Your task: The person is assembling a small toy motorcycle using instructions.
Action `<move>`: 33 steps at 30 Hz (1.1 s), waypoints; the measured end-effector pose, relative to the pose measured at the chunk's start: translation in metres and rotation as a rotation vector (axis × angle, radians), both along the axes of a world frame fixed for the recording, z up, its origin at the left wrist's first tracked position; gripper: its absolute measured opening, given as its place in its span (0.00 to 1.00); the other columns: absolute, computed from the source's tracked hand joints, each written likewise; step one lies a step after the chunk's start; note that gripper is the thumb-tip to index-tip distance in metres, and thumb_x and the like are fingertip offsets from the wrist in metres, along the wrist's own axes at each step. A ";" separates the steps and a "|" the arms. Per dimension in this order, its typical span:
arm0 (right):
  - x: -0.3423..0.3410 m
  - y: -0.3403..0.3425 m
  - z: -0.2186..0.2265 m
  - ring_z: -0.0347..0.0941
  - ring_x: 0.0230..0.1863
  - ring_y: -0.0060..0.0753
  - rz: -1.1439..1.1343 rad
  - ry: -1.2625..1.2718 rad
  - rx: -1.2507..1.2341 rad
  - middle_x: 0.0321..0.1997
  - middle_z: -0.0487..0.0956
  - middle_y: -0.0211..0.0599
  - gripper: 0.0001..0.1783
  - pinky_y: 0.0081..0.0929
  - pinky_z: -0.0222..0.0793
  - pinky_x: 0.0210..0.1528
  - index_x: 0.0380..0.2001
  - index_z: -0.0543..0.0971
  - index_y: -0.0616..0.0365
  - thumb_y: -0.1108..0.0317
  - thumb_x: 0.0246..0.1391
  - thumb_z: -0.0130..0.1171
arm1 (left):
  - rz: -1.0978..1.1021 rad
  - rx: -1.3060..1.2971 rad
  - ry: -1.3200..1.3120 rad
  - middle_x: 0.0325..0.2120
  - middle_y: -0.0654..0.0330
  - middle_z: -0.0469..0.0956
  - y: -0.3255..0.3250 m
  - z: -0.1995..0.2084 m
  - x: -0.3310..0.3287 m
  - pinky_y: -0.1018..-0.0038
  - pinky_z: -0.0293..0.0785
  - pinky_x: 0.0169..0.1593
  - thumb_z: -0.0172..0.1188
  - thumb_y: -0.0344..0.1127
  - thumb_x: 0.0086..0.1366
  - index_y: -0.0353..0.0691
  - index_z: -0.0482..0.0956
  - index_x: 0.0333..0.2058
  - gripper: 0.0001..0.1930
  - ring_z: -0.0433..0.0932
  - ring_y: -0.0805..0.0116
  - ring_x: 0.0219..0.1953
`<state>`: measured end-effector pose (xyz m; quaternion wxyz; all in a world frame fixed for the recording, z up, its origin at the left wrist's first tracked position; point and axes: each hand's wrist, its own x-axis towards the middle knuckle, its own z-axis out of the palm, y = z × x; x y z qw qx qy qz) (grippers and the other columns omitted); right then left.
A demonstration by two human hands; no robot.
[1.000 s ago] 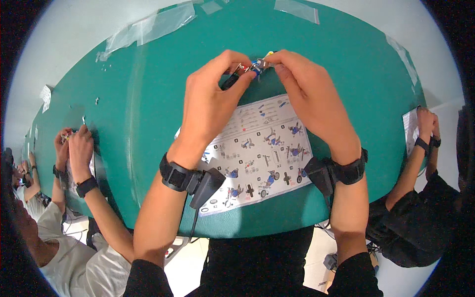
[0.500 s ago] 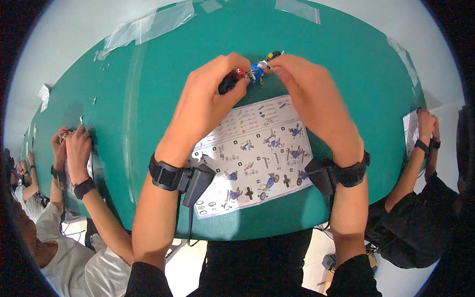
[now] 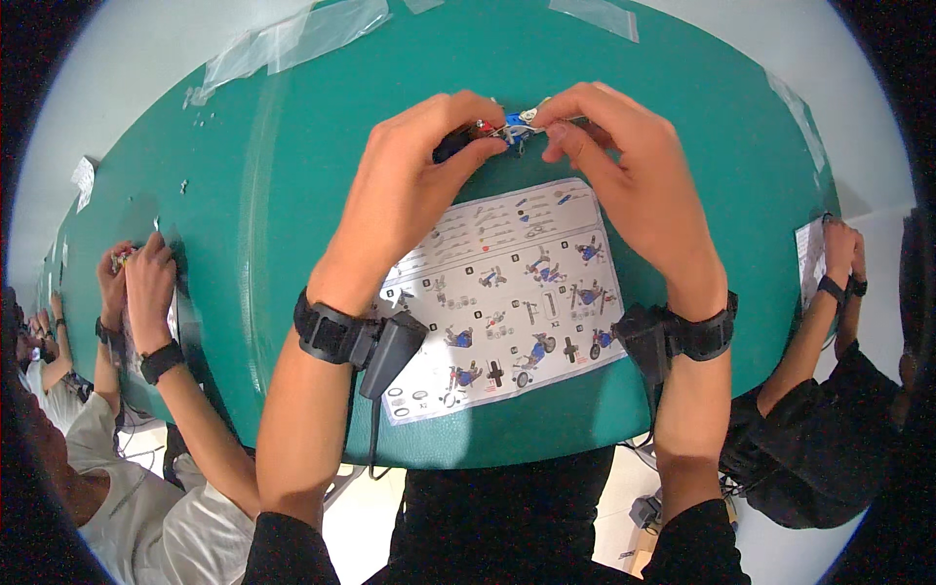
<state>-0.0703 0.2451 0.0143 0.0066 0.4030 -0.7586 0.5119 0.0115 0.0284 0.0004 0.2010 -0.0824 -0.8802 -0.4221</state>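
Above the instruction sheet, my left hand (image 3: 405, 175) pinches a small toy motorcycle (image 3: 514, 119) built from blue, red and light grey parts. A black part of it shows behind the left fingers, and the rest on that side is hidden. My right hand (image 3: 639, 171) is closed on the motorcycle's right end, thumb and index finger at a thin pale piece there. Exactly how that piece is attached cannot be seen. The printed instruction sheet (image 3: 502, 302), with pictures of motorcycle building steps, lies flat below and between my forearms.
Clear plastic bags (image 3: 297, 44) lie along the far edge of the green table (image 3: 322, 166), another bag (image 3: 597, 18) farther right. Small loose bits (image 3: 184, 185) are scattered at the left. A co-worker's hands (image 3: 146, 278) work at the left, another's hands (image 3: 843, 249) at the right.
Both hands have shifted slightly farther away with the motorcycle. The right fingers now cover the black and yellow part that stuck out at its upper right. The sheet looks slightly shifted.
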 end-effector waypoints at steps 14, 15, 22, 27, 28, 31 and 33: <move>0.006 -0.005 0.000 0.78 0.39 0.56 -0.099 0.415 0.091 0.38 0.74 0.46 0.06 0.45 0.74 0.41 0.46 0.83 0.55 0.73 0.68 0.62 | 0.012 -0.032 -0.043 0.40 0.58 0.89 -0.003 0.000 0.000 0.71 0.82 0.50 0.72 0.27 0.68 0.37 0.86 0.46 0.09 0.86 0.69 0.41; 0.006 -0.005 0.001 0.78 0.39 0.56 -0.099 0.416 0.090 0.38 0.74 0.46 0.06 0.45 0.74 0.41 0.46 0.83 0.55 0.73 0.68 0.62 | 0.012 -0.033 -0.042 0.40 0.58 0.89 -0.002 0.000 0.000 0.71 0.82 0.50 0.72 0.27 0.68 0.37 0.86 0.46 0.09 0.86 0.69 0.41; -0.001 0.001 0.005 0.74 0.35 0.37 -0.094 0.467 0.078 0.36 0.73 0.38 0.07 0.31 0.70 0.38 0.45 0.85 0.60 0.79 0.67 0.62 | -0.011 -0.005 -0.019 0.39 0.60 0.88 -0.001 -0.001 -0.002 0.73 0.82 0.49 0.72 0.27 0.69 0.36 0.86 0.45 0.08 0.85 0.72 0.41; 0.001 0.000 0.004 0.71 0.33 0.36 -0.104 0.473 0.060 0.35 0.71 0.37 0.07 0.31 0.68 0.36 0.45 0.85 0.60 0.79 0.67 0.62 | -0.021 0.039 -0.051 0.38 0.61 0.88 0.002 -0.001 -0.001 0.74 0.82 0.48 0.72 0.27 0.68 0.36 0.86 0.45 0.08 0.85 0.74 0.41; 0.001 0.001 0.004 0.71 0.33 0.36 -0.107 0.467 0.082 0.35 0.71 0.37 0.07 0.31 0.67 0.36 0.45 0.85 0.59 0.79 0.67 0.62 | -0.023 0.048 -0.050 0.38 0.61 0.88 0.002 -0.003 -0.002 0.74 0.82 0.48 0.73 0.27 0.68 0.35 0.86 0.45 0.08 0.85 0.75 0.41; 0.000 0.003 0.005 0.71 0.33 0.36 -0.098 0.470 0.105 0.36 0.71 0.38 0.08 0.31 0.67 0.36 0.45 0.85 0.59 0.80 0.67 0.62 | -0.024 0.057 -0.043 0.37 0.61 0.88 0.002 -0.006 -0.003 0.74 0.82 0.48 0.73 0.27 0.68 0.36 0.86 0.45 0.09 0.84 0.75 0.40; 0.000 0.003 0.004 0.71 0.33 0.35 -0.087 0.475 0.106 0.36 0.71 0.38 0.08 0.31 0.67 0.36 0.46 0.85 0.59 0.80 0.67 0.62 | -0.023 0.057 -0.040 0.37 0.61 0.88 0.003 -0.006 -0.003 0.74 0.82 0.47 0.73 0.27 0.68 0.36 0.86 0.45 0.09 0.84 0.75 0.40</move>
